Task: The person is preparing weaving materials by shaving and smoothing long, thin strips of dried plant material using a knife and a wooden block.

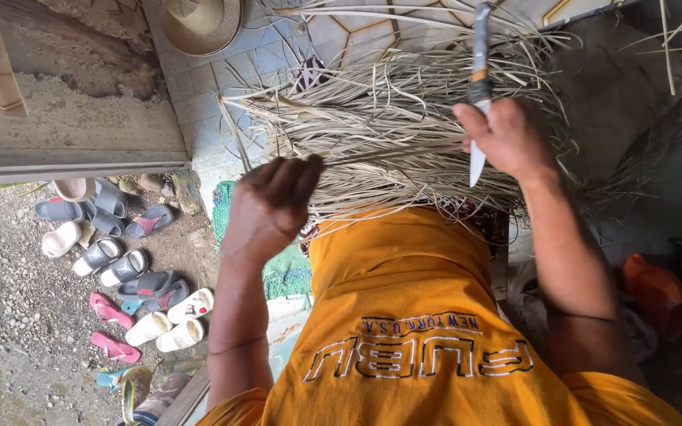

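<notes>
A thick bundle of dry pale leaf strips (388, 118) lies across my lap and fans out over the tiled floor. My left hand (274, 205) rests on the near left edge of the bundle, fingers curled down into the strips. My right hand (511, 138) is closed around a knife (479, 87) with a dark, taped handle; its light blade points toward me below the fist. The knife is held upright over the right part of the bundle. My orange shirt (404, 315) fills the lower middle.
Several sandals and slippers (120, 268) lie scattered on the gravel at left. A straw hat (199, 24) sits on the tiles at top. A green mat (282, 276) lies beside my left arm. An orange object (657, 292) sits at right.
</notes>
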